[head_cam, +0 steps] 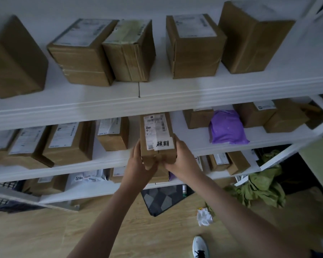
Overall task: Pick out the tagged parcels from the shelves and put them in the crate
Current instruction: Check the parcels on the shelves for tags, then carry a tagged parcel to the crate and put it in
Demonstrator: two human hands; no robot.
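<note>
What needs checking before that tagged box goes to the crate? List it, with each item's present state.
1. Tag on parcel: ok. The cardboard box carries a white tag with handwritten characters beside its shipping label.
2. Two-handed hold: ok. The left hand and the right hand grip its near end from either side.
3. Clear of the shelf: cannot tell. The far end sits close under the upper shelf edge.
4. Neighbours clear: ok. The purple mailer bag lies apart to the right.
5. Crate ready: cannot tell. Only a dark mesh basket edge shows at lower left.
6. Floor path: not ok. Crumpled white paper lies on the floor.
</note>
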